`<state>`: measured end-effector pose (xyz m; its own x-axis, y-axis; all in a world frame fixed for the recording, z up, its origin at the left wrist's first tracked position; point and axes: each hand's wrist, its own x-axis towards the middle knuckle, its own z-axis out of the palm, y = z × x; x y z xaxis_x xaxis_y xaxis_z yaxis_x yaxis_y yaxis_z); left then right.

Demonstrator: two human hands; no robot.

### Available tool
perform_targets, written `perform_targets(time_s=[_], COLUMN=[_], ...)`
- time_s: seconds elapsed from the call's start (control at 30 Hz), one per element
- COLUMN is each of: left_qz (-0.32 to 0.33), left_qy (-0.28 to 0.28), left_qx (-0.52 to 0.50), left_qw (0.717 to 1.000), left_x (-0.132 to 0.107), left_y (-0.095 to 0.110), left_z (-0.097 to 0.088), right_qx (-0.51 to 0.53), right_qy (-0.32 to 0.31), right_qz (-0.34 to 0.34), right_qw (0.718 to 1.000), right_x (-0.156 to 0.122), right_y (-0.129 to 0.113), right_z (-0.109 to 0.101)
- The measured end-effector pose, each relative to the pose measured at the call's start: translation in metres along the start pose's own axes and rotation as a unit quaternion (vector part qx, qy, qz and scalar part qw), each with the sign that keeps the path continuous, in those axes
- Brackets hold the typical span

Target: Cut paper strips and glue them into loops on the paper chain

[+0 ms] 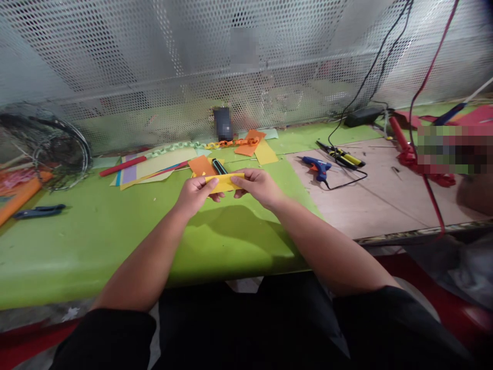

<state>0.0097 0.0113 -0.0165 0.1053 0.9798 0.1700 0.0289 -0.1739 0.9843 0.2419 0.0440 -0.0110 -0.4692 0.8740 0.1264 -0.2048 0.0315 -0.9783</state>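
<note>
Head view: you're pinching yellow paper strip at both ends, left hand and right hand clamped on it, close together. Strip's long axis running crosswise, left to right, above green table; possibly folded into flat loop, hard to tell. Orange paper lying just beyond, nearer left hand.

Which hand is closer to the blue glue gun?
The right hand: it sits left of the blue glue gun, not touching. The left hand is farther, beyond the right hand.
</note>
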Motion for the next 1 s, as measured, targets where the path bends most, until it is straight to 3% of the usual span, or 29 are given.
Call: perform_targets(time_s=[0.23, 0.4, 0.6, 0.83, 1.0], left_qz=[-0.010, -0.029, -0.024, -0.016, -0.051], left_qy=[0.006, -0.011, -0.009, -0.049, -0.015], left_qx=[-0.139, -0.171, -0.118, -0.028, -0.035], left_qw=[0.990, 0.985, 0.993, 0.998, 0.998], left_x=[-0.004, -0.003, 0.000, 0.002, 0.007], left_y=[0.014, 0.016, 0.009, 0.005, 0.002], left_z=[0.008, 0.008, 0.002, -0.007, -0.002], right_qx=[0.124, 0.151, 0.091, -0.006, -0.043], right_qy=[-0.029, -0.048, -0.017, -0.009, 0.001], right_qz=[0.038, 0.042, 0.039, 0.013, 0.003], right_qw=[0.991, 0.987, 0.995, 1.000, 0.999], right_x=[-0.003, -0.004, -0.001, 0.003, 0.005], right_y=[-0.004, -0.008, -0.005, 0.001, 0.002], right_z=[0.002, 0.001, 0.000, -0.007, -0.010])
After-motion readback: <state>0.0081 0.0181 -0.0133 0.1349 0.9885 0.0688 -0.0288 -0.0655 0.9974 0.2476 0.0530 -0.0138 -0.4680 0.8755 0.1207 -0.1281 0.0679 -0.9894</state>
